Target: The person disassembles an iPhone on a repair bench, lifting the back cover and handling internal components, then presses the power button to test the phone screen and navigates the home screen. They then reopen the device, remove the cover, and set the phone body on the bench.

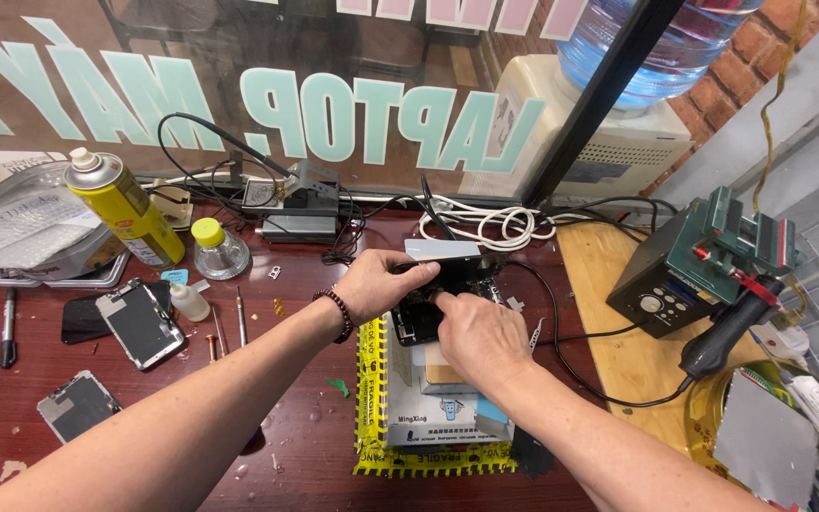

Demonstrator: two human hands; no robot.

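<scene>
My left hand (381, 283), with a bead bracelet at the wrist, grips the top edge of an opened dark phone body (419, 318) that rests on a stack of small boxes (428, 408). My right hand (481, 334) lies over the lower right of the same phone, its index finger pressing on the inside parts. A grey flat piece (443, 249) sits just behind the phone. What the right fingers pinch, if anything, is hidden.
Two loose phone screens (139, 322) (78, 405), a yellow spray can (127, 207), a small glass bottle (218, 251), a dropper bottle (188, 301), tweezers and screwdrivers (240, 318) lie left. A soldering station (300, 204) and coiled white cable (490, 226) stand behind. A hot-air unit (703, 270) sits right.
</scene>
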